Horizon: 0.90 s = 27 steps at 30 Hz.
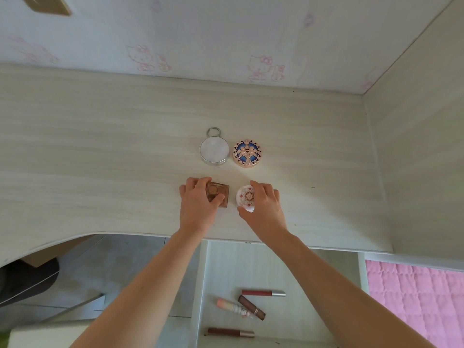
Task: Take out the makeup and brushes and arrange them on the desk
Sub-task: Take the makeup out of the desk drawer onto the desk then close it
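On the pale wood desk (100,159), my left hand (198,204) grips a small square brown eyeshadow palette (221,193) lying on the desktop. My right hand (263,207) holds a round white compact with a pink flower pattern (245,196), also on the desk. Behind them stand a round silver compact with a ring (214,149) and a round gold-and-blue ornate compact (247,153), side by side. Below the desk edge, the open drawer (226,267) holds several lip products: a red gloss tube (263,293), a brown tube (251,307), a peach tube (232,306) and a dark red tube (230,332).
A wall with pink cartoon-cat wallpaper (150,33) backs the desk. A side panel (414,159) closes the right end. A pink quilted blanket (414,297) lies at lower right. The desk's front edge curves down at left, over dark shapes on the floor (27,280).
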Tool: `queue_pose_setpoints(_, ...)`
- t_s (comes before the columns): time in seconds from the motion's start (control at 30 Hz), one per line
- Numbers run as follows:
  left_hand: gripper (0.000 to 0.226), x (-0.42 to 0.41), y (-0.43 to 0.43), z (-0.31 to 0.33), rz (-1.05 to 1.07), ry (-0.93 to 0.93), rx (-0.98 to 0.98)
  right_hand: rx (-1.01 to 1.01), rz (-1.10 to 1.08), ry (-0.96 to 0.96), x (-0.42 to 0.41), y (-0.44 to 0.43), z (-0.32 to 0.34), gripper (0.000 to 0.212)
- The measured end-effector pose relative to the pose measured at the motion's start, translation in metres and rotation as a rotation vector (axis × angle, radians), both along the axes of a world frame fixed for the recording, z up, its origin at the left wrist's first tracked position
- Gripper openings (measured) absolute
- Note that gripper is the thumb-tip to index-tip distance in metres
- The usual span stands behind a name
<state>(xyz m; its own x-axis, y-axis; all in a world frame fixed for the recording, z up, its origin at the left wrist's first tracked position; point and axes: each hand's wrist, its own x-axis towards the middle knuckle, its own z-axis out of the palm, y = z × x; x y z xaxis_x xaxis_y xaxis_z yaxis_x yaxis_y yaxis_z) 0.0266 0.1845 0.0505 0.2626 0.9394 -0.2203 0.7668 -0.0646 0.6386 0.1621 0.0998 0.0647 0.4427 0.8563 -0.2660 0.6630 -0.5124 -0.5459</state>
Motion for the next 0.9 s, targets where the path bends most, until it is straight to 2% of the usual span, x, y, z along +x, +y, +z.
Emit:
queue_pose_setpoints(0.23,0.058,-0.001,-0.002,-0.001,-0.019,0.037,0.060,0.061,0.026,-0.018,-0.003,-0.007,0.000,0.080)
queue_pose_setpoints(0.37,0.047,-0.009,-0.016,-0.008,-0.159,-0.009,0.359,0.107,0.036,-0.042,-0.006,-0.014,-0.001,0.079)
queue_pose_setpoints(0.43,0.041,-0.013,-0.023,-0.014,-0.254,-0.007,0.427,0.119,0.029,-0.039,-0.007,-0.017,-0.002,0.075)
queue_pose_setpoints(0.53,0.040,-0.015,-0.029,-0.021,-0.309,0.011,0.425,0.134,0.017,-0.020,-0.006,-0.016,-0.003,0.069)
queue_pose_setpoints(0.9,0.034,0.003,-0.007,-0.019,-0.260,-0.009,0.420,0.152,0.015,0.002,0.003,0.012,-0.004,0.064)
